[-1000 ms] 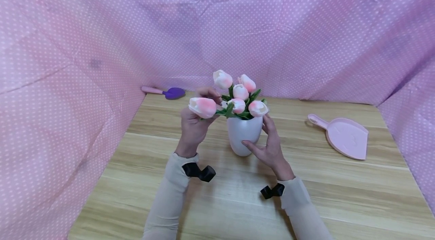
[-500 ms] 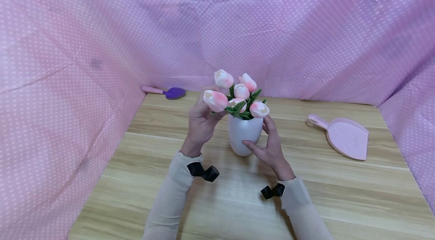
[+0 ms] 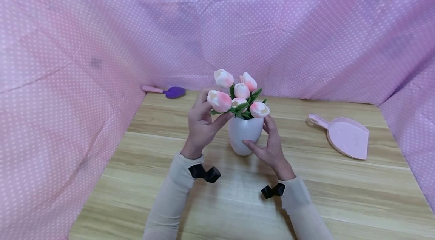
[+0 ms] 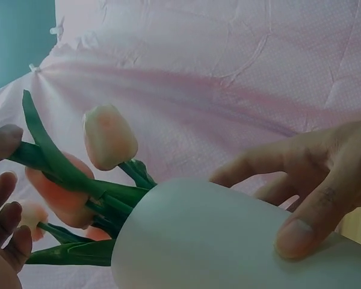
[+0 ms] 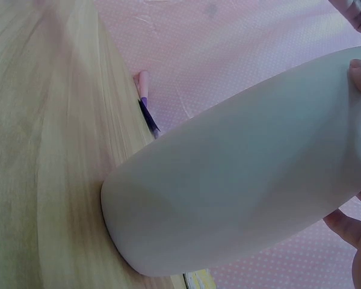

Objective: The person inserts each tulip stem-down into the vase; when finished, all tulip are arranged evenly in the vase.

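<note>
A white vase stands on the table with several pink-and-white tulips and green leaves in it. My left hand is at the vase's left and pinches the stem of the nearest-left tulip just under its bloom. In the left wrist view that stem slants into the vase mouth, with the thumb on it. My right hand holds the vase from the right, thumb on its front and fingers round the far side. The right wrist view shows the vase base on the wood.
A garden trowel with purple blade and pink handle lies at the table's back left corner. To the right lies a pink dustpan. Pink dotted cloth hangs around the wooden table.
The left hand has moved right toward the vase, bringing its tulip closer to the other blooms and slightly up. My right hand stays on the vase.
</note>
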Tool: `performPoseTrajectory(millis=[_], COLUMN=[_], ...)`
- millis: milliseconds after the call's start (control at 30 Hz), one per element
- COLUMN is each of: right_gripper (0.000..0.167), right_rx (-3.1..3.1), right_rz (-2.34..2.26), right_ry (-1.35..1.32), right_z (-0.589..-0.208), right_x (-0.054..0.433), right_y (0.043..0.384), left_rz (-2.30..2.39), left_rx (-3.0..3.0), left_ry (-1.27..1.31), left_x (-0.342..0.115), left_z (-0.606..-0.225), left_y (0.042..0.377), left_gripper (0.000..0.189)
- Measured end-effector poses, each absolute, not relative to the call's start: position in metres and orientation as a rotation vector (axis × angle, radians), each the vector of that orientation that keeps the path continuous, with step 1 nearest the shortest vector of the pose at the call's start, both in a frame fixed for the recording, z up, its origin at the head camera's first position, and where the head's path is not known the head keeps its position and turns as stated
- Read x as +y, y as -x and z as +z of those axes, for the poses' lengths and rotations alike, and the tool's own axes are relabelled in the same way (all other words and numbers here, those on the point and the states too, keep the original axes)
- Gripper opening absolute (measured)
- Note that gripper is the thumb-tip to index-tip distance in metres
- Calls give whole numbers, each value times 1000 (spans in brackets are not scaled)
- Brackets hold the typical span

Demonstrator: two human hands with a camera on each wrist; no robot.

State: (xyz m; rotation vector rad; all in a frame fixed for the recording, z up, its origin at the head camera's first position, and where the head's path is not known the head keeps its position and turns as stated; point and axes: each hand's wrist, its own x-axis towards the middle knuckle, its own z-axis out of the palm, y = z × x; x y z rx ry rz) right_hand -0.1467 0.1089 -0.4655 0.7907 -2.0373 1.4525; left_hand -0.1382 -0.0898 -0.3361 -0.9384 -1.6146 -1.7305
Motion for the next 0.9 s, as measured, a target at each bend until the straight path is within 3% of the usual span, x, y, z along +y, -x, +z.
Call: performPoseTrajectory(millis=[433, 900], right_gripper=[94, 91], right_rx=[-2025, -2003], right_rz=[1483, 1489], right_ry=[-797, -800], right_z=[-464, -466], right_x=[108, 109], right_y=[147, 148], left_rz=[-1702, -1640], left_rx=[-1624, -1564], left_ry=[915, 864], left_x=[-86, -80], left_z=[-345, -349], left_y=[143, 140], left_gripper=[50, 40])
